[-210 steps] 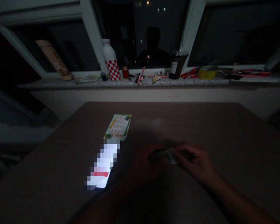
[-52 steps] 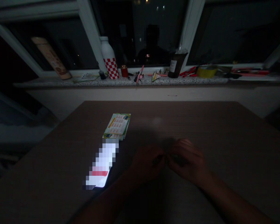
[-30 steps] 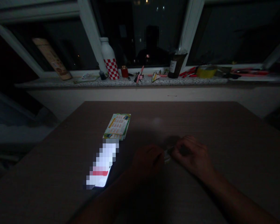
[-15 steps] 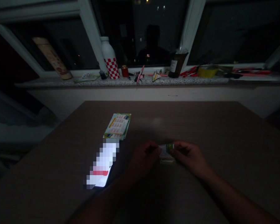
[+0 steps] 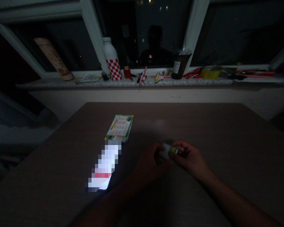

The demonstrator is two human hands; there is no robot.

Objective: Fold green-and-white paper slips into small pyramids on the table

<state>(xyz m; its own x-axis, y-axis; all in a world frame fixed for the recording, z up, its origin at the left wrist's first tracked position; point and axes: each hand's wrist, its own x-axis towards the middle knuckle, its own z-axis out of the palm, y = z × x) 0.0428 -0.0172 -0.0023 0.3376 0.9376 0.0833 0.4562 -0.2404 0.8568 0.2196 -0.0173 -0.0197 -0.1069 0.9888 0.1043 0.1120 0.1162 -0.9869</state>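
A small printed paper [image 5: 166,151] sits between the two hands, low over the middle of the counter [image 5: 203,126], tilted, with white and green parts showing. The right hand [image 5: 192,160] has its fingers closed on the green end, the thumb lying across the near face. The left hand [image 5: 147,165] curls around the other end, its fingers narrow and gripping the paper there, though deep shadow hides much of the hold.

Left of the hands lies a stack of leaflets [image 5: 119,126], slightly fanned, and just nearer than it a phone [image 5: 106,164] with its screen lit — the brightest thing in the room. Beyond the counter, on the speckled windowsill [image 5: 132,83], a checkered bottle [image 5: 114,67] stands beside a red jar [image 5: 127,72]; farther right are a dark bag [image 5: 180,66] and something yellow [image 5: 210,73].
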